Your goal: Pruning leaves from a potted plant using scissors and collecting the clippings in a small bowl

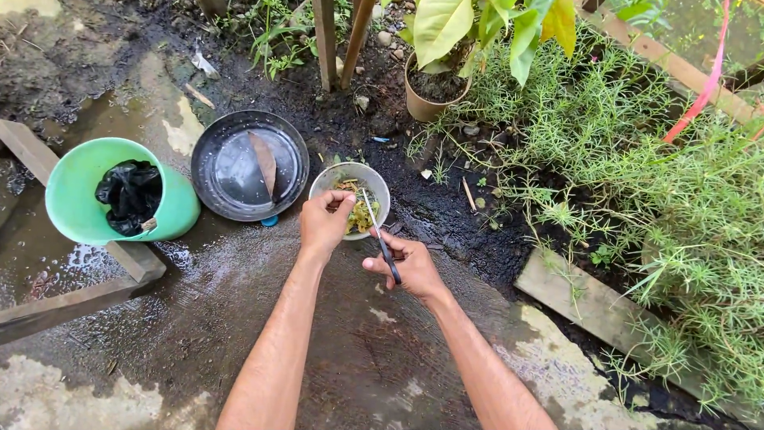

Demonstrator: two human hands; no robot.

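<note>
Your two bare forearms come in from 6 o'clock over wet, dark concrete (239, 318) with pale worn patches.

Your right hand (410, 267) sits just right of centre, fingers curled tight around the dark handles of a pair of scissors (382, 243). The thin blades point up toward 11 o'clock into the bowl; you cannot tell whether they are apart or together.

Your left hand (322, 223) is at centre, fingers bunched together at the near-left rim of the small bowl (378, 187), fingertips pinching something inside; what exactly is too small to tell.

The bowl is round, pale grey-white and shallow, standing on the ground just above both hands at 12 o'clock of them. It holds yellow-green chopped plant bits (362, 215).

At 10 o'clock of the bowl lies a dark round pan (219, 171), wet, with a brown dry leaf (265, 163) in it. Farther out at 9 o'clock a green bucket (179, 207) leans on a wooden plank (135, 259), black plastic bag (131, 195) inside.

At 1 o'clock stands a tan pot (422, 103) with big yellow-green leaves. Feathery green ground plants (676, 207) fill the 2 to 4 o'clock side, a board (573, 295) lying at their edge.
</note>
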